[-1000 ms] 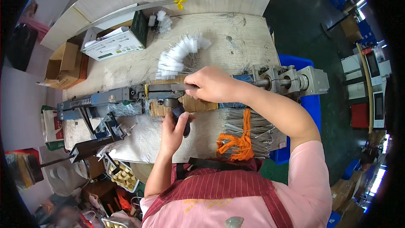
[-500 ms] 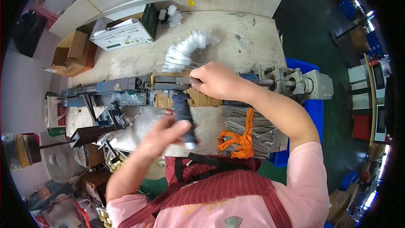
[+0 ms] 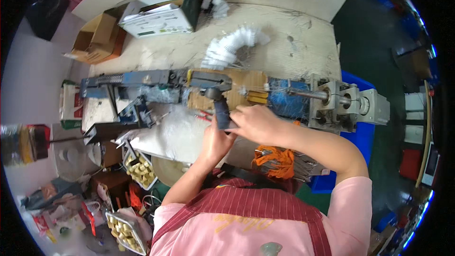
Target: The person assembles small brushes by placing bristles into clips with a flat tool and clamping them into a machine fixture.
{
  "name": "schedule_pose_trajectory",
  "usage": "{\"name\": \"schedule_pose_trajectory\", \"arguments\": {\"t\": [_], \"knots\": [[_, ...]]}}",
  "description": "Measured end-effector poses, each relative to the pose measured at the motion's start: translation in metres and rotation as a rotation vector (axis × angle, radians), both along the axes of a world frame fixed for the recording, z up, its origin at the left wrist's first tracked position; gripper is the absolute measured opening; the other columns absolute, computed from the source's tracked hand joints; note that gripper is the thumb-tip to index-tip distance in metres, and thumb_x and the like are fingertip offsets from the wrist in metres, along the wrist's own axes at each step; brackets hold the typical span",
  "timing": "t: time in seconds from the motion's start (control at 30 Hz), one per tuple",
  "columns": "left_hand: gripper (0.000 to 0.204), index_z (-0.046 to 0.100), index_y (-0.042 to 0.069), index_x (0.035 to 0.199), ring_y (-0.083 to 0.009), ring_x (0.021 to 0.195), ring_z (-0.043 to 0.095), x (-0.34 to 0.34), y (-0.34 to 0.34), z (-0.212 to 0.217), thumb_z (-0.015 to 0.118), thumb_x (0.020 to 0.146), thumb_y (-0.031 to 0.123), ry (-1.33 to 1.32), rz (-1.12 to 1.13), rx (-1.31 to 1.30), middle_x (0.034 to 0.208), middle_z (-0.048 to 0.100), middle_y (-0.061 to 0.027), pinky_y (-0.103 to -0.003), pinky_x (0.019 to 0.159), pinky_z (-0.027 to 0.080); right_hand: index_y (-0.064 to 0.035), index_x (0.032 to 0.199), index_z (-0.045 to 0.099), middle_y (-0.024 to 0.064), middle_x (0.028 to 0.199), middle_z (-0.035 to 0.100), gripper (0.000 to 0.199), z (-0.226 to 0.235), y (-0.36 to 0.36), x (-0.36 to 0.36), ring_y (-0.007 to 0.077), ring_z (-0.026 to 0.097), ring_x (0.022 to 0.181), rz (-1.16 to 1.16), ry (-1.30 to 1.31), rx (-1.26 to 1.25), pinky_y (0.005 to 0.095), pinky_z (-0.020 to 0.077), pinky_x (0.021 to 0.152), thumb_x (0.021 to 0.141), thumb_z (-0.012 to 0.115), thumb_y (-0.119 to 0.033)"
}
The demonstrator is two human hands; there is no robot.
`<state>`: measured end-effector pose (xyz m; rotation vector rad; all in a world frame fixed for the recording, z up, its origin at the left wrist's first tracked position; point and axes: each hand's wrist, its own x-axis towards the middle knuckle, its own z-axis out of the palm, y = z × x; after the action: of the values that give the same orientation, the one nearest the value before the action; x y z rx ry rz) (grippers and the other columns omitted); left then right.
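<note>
My left hand (image 3: 219, 143) is closed round a dark, thick-handled hand tool (image 3: 222, 111) with a rounded head; its exact kind does not show. My right hand (image 3: 256, 124) is beside it, fingers curled against the tool's lower end, and what they pinch is hidden. Beyond the tool's head lies a grey metal clamp (image 3: 208, 79) on the long bench fixture. Just right of its jaws, a small tuft of white bristles (image 3: 244, 90) sits on a thin wire that runs toward the metal shaft (image 3: 308, 94) on the right.
White bristle brushes (image 3: 232, 47) are heaped behind the fixture. Wire stems under an orange cloth (image 3: 275, 160) lie at the bench's front right. A white-and-green carton (image 3: 159, 26) and a brown carton (image 3: 97, 42) stand at the back left. A blue bin (image 3: 360, 137) is beyond the right edge.
My right hand has left the clamp and come toward me, to the tool in my left hand. The tool has shifted slightly right. The whole view has shifted.
</note>
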<state>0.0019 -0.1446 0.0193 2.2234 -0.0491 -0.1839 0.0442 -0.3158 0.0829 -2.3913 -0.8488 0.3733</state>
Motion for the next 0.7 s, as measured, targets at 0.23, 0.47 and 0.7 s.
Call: {"name": "schedule_pose_trajectory", "arguments": {"t": [0.23,0.47,0.7], "knots": [[0.028,0.06,-0.005,0.105,-0.0148,0.075,0.066,-0.025,0.102,0.012,0.061,0.094,0.021,0.157,0.471,-0.449,0.081,0.066,-0.0082,-0.029,0.065,0.052,0.0055,0.112,0.05,0.0199,0.114,0.055,0.032,-0.007,-0.052,0.005,0.0288,0.062,0.1,-0.182,-0.562,-0.406,0.0355,0.0601,0.057,0.081,0.056,-0.001],[0.025,0.058,-0.005,0.086,-0.0177,0.058,0.066,0.003,0.124,0.006,0.053,0.098,0.017,-0.109,0.611,-0.064,0.07,0.065,-0.0126,-0.031,0.049,0.049,-0.0043,0.089,0.048,0.0137,0.096,0.059,0.013,0.004,-0.047,0.002,0.0279,0.065,0.086,-0.134,-0.444,-0.323,0.0364,0.0567,0.056,0.081,0.058,-0.004],[0.027,0.056,-0.002,0.077,-0.0166,0.05,0.063,0.002,0.133,-0.002,0.053,0.098,0.015,-0.244,0.52,-0.003,0.059,0.061,-0.0097,-0.029,0.046,0.048,-0.0043,0.09,0.049,0.0119,0.084,0.059,0.018,0.021,-0.05,-0.008,0.0315,0.064,0.077,-0.117,-0.343,-0.195,0.0413,0.0528,0.061,0.078,0.062,-0.004]]}}
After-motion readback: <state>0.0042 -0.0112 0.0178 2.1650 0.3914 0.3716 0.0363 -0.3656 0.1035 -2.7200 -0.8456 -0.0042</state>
